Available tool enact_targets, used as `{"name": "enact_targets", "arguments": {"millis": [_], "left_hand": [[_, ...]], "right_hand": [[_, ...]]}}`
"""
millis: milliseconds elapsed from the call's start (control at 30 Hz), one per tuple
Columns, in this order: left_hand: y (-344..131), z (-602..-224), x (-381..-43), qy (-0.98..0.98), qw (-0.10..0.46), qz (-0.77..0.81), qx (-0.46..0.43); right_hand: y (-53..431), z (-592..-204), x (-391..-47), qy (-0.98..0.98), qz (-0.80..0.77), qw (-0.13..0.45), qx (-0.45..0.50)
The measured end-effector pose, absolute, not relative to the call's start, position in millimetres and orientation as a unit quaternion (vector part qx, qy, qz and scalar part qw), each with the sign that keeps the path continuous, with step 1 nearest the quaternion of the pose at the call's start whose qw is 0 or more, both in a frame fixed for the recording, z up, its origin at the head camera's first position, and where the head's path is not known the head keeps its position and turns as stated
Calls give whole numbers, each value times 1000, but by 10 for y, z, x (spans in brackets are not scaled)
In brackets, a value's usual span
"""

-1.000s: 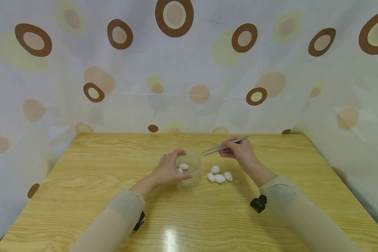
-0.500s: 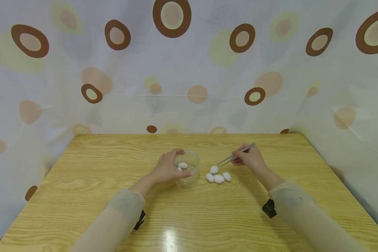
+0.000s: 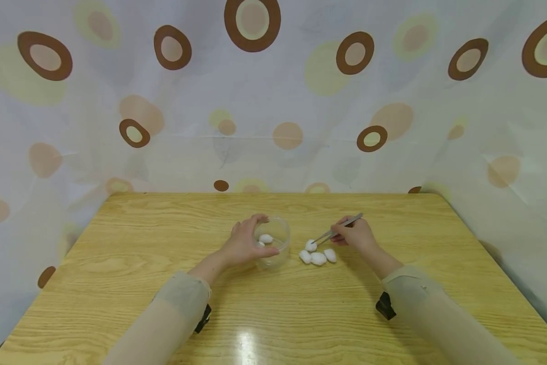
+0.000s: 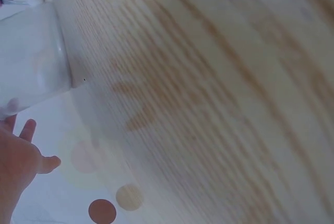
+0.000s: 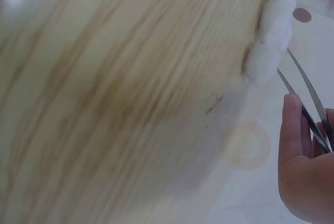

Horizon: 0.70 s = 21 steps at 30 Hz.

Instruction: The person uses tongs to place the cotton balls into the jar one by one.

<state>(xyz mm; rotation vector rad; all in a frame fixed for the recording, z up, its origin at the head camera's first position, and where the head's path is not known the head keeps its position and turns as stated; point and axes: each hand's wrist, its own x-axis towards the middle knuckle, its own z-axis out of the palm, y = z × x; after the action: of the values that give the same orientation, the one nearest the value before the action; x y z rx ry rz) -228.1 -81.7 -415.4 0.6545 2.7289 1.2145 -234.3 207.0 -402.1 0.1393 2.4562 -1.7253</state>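
Note:
My left hand grips a clear round plastic container by its side, thumb at the front and fingers at the back of the rim. White cotton balls lie inside it. In my right hand I pinch a pair of metal tweezers. Their tips reach the rearmost cotton ball of a small group on the table. In the right wrist view the two arms of the tweezers stand apart, their ends behind the row of cotton balls.
Several more cotton balls sit close together right of the container on the wood-grain table. Behind the table hangs a pale curtain with brown and yellow circles.
My right hand has come down and toward me, bringing the tweezers from above the table to the rearmost cotton ball. The left hand and container have stayed in place.

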Motion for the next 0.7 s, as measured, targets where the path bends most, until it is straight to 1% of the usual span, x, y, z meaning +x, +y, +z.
{"name": "enact_targets", "arguments": {"millis": [400, 700], "left_hand": [[-813, -4136, -2264, 890, 41, 399, 217], [-816, -4130, -2265, 890, 46, 400, 213]], "right_hand": [[2004, -4030, -2331, 804, -590, 52, 43], [2099, -3940, -2307, 764, -641, 50, 55]]}}
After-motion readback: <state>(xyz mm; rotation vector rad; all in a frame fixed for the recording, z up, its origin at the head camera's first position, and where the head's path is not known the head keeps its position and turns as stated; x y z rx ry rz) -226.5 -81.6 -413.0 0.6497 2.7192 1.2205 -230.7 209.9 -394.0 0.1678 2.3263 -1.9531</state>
